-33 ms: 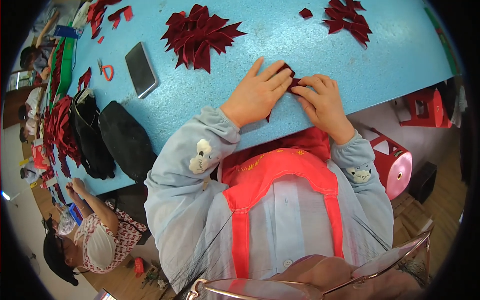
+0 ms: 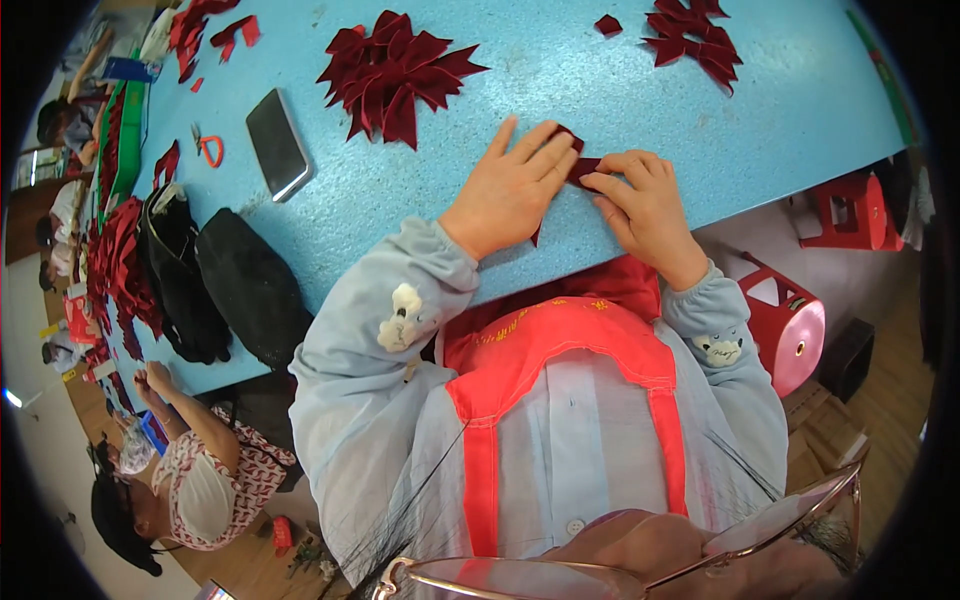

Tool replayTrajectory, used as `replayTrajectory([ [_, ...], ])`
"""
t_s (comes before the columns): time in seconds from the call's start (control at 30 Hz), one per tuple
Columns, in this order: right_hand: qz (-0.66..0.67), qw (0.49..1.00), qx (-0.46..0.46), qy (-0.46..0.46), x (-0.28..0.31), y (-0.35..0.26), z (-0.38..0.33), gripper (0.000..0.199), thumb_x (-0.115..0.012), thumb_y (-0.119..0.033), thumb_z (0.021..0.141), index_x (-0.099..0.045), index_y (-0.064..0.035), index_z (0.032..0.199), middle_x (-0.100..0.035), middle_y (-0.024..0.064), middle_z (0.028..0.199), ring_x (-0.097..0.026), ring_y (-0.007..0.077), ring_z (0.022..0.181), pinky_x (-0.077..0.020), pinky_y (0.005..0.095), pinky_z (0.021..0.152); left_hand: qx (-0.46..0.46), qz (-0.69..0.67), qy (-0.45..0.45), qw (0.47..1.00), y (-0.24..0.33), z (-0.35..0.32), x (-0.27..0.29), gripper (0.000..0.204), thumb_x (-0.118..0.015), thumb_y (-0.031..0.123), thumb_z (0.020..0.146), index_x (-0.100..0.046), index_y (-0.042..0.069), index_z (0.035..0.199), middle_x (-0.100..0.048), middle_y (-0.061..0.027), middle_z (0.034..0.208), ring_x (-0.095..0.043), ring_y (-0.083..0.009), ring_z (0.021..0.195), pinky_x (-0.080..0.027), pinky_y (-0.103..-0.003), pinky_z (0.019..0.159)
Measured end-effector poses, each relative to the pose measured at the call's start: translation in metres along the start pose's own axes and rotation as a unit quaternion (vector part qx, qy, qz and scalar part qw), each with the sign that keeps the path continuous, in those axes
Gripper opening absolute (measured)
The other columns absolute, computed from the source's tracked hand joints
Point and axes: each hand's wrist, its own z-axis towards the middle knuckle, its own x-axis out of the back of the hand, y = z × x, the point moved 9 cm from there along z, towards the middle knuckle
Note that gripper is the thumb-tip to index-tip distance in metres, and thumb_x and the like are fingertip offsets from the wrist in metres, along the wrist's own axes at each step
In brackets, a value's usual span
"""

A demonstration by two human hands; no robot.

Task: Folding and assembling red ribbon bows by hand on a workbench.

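A strip of dark red velvet ribbon (image 2: pixel 583 171) lies partly under my hands near the table's front edge. My left hand (image 2: pixel 508 190) rests over it, back upward, its fingers stretched and pressing the ribbon down; the thumb is hidden. Ribbon shows past its fingertips, and a pointed tail sticks out below the palm. From the right, my right hand (image 2: pixel 642 205) pinches the ribbon's end between thumb and fingers. The two hands are a short way apart, with the ribbon spanning between them.
On the blue table (image 2: pixel 400 200) lie a pile of dark red bows (image 2: pixel 395 75), more bows (image 2: pixel 692 42), a small ribbon piece (image 2: pixel 608 25), a phone (image 2: pixel 279 145), orange-handled snips (image 2: pixel 210 150) and a black bag (image 2: pixel 250 280). A co-worker (image 2: pixel 205 470) sits at the left; red stools (image 2: pixel 785 335) stand right.
The view has shifted very slightly. A little more of the ribbon shows flat beside my right fingertips; both hands stay in nearly the same place.
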Motion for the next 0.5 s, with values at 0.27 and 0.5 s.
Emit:
replayTrajectory([
  [0.27,0.025,0.999,-0.025,-0.02,-0.002,0.009,0.0,0.029,-0.063,-0.005,0.071,-0.059,-0.0084,0.1,-0.056,0.0069,0.094,-0.051,0.025,0.09,-0.0373,0.0362,0.08,0.149,0.038,-0.008,0.988,-0.017,-0.004,-0.004,0.043,-0.06,0.016,0.079,-0.052,0.006,0.119,-0.048,-0.0102,0.126,-0.042,-0.0283,0.119,-0.029,-0.051,0.101],
  [0.5,0.181,0.977,-0.089,0.068,0.016,0.047,0.011,0.025,-0.059,-0.003,0.076,-0.058,-0.0038,0.1,-0.056,0.0088,0.094,-0.053,0.0221,0.079,-0.0431,0.031,0.071,0.187,-0.031,0.157,0.969,-0.04,-0.034,0.04,0.033,-0.066,0.014,0.073,-0.059,0.007,0.105,-0.054,-0.0091,0.11,-0.051,-0.028,0.102,-0.035,-0.046,0.093],
])
